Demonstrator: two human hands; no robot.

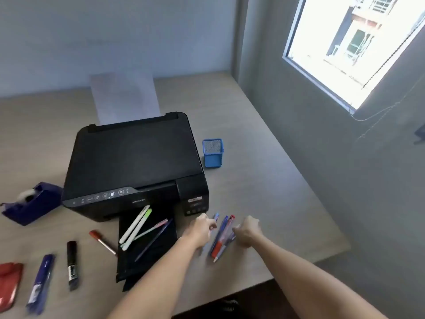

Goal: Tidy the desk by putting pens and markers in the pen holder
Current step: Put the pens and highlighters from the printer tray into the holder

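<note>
bundle of pens [222, 236] lying on the table [264, 180], tips toward camera. left hand [202, 229] pinching one, right hand [248, 230] curled beside, arms outstretched.

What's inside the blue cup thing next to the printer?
The blue mesh pen holder looks empty: only its mesh inner walls show, and no pens stick out. Its very bottom is hidden by the front wall, so something small there couldn't be seen.
</note>
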